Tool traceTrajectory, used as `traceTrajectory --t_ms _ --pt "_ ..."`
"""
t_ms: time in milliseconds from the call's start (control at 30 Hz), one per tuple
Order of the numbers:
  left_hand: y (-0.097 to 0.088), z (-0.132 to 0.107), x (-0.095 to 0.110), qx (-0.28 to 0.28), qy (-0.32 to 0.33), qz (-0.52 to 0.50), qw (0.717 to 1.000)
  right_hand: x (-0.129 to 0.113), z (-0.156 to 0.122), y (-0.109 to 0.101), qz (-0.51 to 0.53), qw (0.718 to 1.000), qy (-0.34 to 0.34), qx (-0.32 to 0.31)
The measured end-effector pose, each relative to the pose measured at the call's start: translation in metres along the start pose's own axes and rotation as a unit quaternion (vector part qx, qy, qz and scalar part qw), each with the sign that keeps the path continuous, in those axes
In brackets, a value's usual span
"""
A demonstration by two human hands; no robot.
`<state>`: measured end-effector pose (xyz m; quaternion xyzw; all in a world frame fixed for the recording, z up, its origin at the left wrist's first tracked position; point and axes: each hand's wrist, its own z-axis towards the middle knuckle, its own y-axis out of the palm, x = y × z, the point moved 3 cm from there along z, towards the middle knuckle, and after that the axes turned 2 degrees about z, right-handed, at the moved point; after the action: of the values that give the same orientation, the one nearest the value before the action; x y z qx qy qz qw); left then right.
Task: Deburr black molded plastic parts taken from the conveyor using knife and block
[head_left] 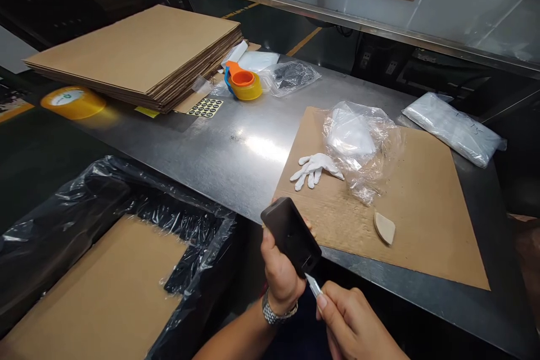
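Knife tip (312, 283) at the dark casing's (289, 232) lower end

Left hand (280, 275): grip closed around the casing, held up by the surface's (358, 264) near edge. Right hand (352, 315): grip closed on the knife, tip at the rim; contact unclear. Left palm sits just beside the blade. Best judged: short, light strokes angled away from that palm, casing held steady.

The black case (291, 233) partly hides the fingers (311, 228) of the left hand (282, 277).
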<state>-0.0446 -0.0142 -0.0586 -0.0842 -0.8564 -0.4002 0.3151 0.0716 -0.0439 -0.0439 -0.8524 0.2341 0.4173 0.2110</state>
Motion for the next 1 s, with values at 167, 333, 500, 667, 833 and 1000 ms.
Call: traceTrajectory --t_ms 167,333,500,667,833,1000 --pt "0.004 -0.001 0.004 0.008 0.037 -0.045 0.998 -0.004 -0.007 -0.004 -0.124 0.985 -0.075 0.093" --pt "0.005 -0.003 0.008 0.017 0.076 -0.068 0.995 -0.010 -0.018 -0.001 -0.410 0.810 -0.290 0.304" --pt "0.000 -0.004 0.010 -0.006 0.135 -0.067 0.989 -0.008 -0.018 0.010 -0.532 0.694 -0.318 0.366" --pt "0.001 -0.007 0.013 -0.010 0.180 -0.058 0.982 -0.011 -0.018 0.015 -0.563 0.675 -0.314 0.359" --pt "0.001 -0.008 0.016 0.008 0.184 -0.039 0.982 -0.015 -0.019 0.017 -0.567 0.677 -0.303 0.358" --pt "-0.003 -0.009 0.016 -0.006 0.197 -0.025 0.980 -0.016 -0.020 0.017 -0.554 0.687 -0.287 0.373"
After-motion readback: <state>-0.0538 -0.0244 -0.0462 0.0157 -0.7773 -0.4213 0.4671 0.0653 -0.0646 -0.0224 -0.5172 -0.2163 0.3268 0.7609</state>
